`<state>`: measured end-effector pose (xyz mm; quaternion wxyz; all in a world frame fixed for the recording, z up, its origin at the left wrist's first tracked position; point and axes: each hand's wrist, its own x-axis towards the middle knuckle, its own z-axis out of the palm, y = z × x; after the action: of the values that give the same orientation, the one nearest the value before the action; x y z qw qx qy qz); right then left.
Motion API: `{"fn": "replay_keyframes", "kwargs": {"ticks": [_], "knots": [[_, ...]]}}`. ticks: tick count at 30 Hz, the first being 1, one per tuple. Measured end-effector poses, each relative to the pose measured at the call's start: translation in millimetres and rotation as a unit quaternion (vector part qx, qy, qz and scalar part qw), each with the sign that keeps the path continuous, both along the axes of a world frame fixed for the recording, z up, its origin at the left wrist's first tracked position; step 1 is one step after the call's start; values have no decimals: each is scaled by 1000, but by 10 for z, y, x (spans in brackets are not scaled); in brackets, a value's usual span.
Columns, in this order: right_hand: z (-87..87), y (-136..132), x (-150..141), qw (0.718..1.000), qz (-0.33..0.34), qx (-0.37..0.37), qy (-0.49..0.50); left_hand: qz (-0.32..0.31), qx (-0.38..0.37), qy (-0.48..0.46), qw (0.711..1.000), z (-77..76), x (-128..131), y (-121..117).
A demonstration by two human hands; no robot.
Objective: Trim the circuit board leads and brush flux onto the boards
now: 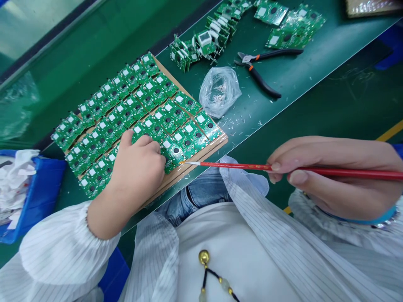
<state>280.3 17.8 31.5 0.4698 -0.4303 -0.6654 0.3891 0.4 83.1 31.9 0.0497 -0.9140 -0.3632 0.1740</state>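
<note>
In my right hand (333, 176) is a thin red paintbrush (236, 166), pinched between thumb and fingers. Its fine tip points left and meets the near edge of a green circuit board (172, 152). My left hand (138, 165) rests on the rows of boards, just left of the brush tip, with its fingers curled and the fingertips partly hidden. What those fingers grip, if anything, I cannot make out. The boards, each with white squares and black round parts, lie side by side on a brown cardboard sheet (204, 150).
Beyond the cardboard stand stacked circuit boards (217, 31). Black-handled cutting pliers (261, 69) and a clear plastic bag (219, 92) of small metal bits lie on the green bench (302, 79), among scattered wire clippings. A blue bin (44, 188) with white scraps sits at left.
</note>
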Motion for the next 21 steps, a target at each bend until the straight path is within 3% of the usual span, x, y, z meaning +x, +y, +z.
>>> {"fn": "replay_keyframes", "kwargs": {"ticks": [8, 13, 21], "knots": [[0, -31, -18, 999, -37, -9, 8, -15, -35, 39, 998, -3, 68, 85], [-40, -17, 42, 1000, 2, 21, 11, -4, -48, 31, 998, -6, 60, 100], [-44, -9, 36, 1000, 1, 14, 13, -5, -42, 15, 999, -23, 49, 91]]}}
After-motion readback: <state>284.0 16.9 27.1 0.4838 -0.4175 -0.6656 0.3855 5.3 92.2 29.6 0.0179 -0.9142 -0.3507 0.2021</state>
